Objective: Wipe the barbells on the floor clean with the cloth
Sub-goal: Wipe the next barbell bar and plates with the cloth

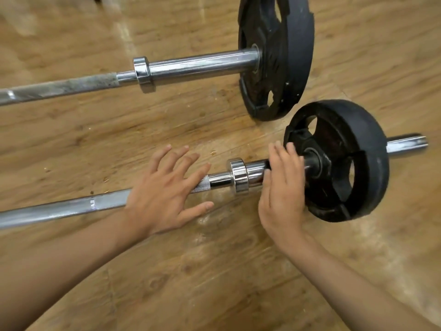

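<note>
Two chrome barbells lie on the wooden floor. The near barbell carries a small black plate at its right end. The far barbell carries a larger black plate. My left hand is above the near bar's knurled part with fingers spread and straight; I cannot tell if it touches the bar. My right hand lies with straight fingers over the sleeve between the collar and the small plate. No cloth is visible.
The wooden floor stretches between the two bars, with small crumbs of debris near the near bar. The two plates stand close together at the right.
</note>
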`<state>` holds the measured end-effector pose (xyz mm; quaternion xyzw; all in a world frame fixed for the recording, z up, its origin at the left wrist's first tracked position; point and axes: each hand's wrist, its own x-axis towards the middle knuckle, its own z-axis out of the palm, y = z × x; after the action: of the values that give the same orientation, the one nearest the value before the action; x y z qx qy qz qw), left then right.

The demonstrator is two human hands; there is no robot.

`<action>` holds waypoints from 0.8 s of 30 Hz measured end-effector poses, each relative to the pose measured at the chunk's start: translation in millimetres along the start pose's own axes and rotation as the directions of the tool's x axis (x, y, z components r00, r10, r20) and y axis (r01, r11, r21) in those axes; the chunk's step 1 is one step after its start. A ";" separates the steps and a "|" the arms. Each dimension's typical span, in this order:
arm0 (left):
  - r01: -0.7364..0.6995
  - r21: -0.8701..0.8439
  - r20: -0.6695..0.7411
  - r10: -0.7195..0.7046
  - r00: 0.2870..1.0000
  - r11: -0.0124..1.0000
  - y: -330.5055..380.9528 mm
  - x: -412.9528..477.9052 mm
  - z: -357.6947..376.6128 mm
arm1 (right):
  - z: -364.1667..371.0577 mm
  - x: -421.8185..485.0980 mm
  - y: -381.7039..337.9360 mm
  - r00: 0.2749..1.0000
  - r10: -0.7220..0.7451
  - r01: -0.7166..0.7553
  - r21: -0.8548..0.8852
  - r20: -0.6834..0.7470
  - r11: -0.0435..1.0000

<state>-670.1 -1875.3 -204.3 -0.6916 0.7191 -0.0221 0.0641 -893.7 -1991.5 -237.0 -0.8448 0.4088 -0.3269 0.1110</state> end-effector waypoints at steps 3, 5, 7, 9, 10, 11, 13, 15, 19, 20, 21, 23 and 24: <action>-0.010 -0.035 0.002 0.010 1.000 0.999 0.4 0.0 -0.1 | -12.3 1.6 15.2 0.954 -0.251 0.266 -0.079 0.165 0.961; -0.012 -0.046 -0.010 0.011 1.000 0.999 1.8 -2.7 0.7 | -28.8 3.4 32.6 0.989 -0.087 0.099 -0.102 0.121 0.990; -0.016 -0.051 -0.020 0.015 1.000 0.999 4.2 -4.7 1.5 | -31.9 3.3 26.1 0.995 0.091 -0.084 -0.114 0.051 0.990; -0.015 -0.061 -0.009 0.014 1.000 0.998 5.7 -7.0 0.8 | -21.8 8.2 1.4 0.988 0.112 -0.100 -0.108 0.105 0.989; -0.014 -0.066 -0.008 0.013 1.000 0.998 6.2 -8.1 0.4 | -18.2 10.7 -9.0 0.984 0.031 -0.017 -0.082 0.176 0.996; -0.013 -0.072 -0.002 0.013 1.000 0.997 6.8 -9.5 0.7 | -17.2 12.6 -14.4 0.965 -0.079 0.095 -0.050 0.252 0.994; -0.012 -0.084 0.014 0.013 1.000 0.996 10.2 -13.2 1.4 | -25.5 15.5 -7.0 0.915 -0.214 0.235 -0.020 0.342 0.972; -0.011 -0.090 0.023 0.013 1.000 0.996 13.7 -16.8 1.7 | -36.1 13.2 12.9 0.941 -0.158 0.189 -0.080 0.298 0.979; -0.018 -0.100 0.037 0.022 0.999 0.995 20.6 -23.8 1.7 | -42.9 16.9 6.8 0.990 0.128 -0.128 -0.008 0.063 0.992; -0.021 -0.111 0.034 0.025 0.999 0.994 22.5 -25.8 1.9 | -43.3 18.1 -6.6 0.995 0.093 -0.095 0.040 0.040 0.995; -0.026 -0.132 0.029 0.030 0.999 0.991 23.3 -28.0 1.3 | -44.1 14.7 -21.9 0.999 -0.002 -0.001 0.063 0.042 0.998; -0.003 -0.239 0.029 0.011 1.000 0.971 17.9 -33.2 -2.1 | -39.6 -8.1 -43.1 0.952 -0.270 0.270 0.022 0.142 0.963; 0.047 -0.318 0.031 -0.039 0.999 0.947 12.6 -36.0 -4.4 | -37.9 -20.9 -49.2 0.916 -0.340 0.349 -0.006 0.212 0.937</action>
<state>-681.9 -1839.1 -199.2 -0.7085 0.6972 0.1012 -0.0403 -897.1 -1941.1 -195.4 -0.9352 0.2467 -0.2426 0.0753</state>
